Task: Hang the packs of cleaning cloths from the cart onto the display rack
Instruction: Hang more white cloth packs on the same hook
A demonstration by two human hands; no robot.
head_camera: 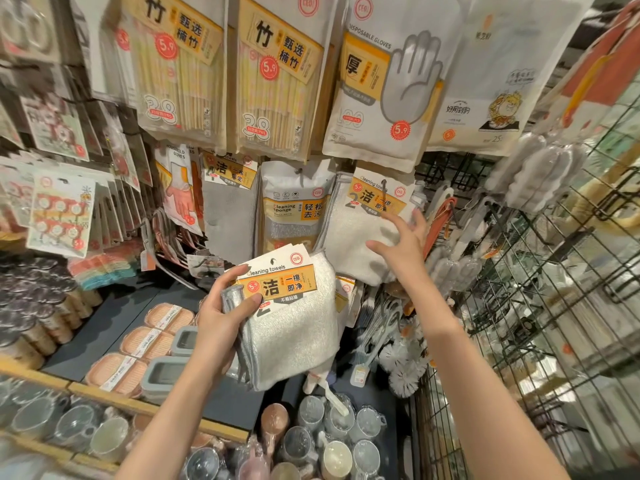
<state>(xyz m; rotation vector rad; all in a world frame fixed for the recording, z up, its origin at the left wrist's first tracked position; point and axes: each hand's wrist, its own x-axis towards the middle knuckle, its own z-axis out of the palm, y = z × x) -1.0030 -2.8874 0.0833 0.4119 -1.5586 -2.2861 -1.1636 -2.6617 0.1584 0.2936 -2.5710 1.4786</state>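
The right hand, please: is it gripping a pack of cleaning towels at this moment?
No, the right hand reaches with spread fingers toward the hanging towel pack, while the left hand holds the other packs.

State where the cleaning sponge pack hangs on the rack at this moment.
In the head view the cleaning sponge pack hangs centre frame, between a grey cloth pack on its left and a hung white cleaning towels pack on its right.

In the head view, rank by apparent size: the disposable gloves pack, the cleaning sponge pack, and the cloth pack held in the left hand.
1. Disposable gloves pack, largest.
2. Cloth pack in the left hand; it is nearer the camera, so this rank is unsure.
3. Cleaning sponge pack, smallest, partly covered.
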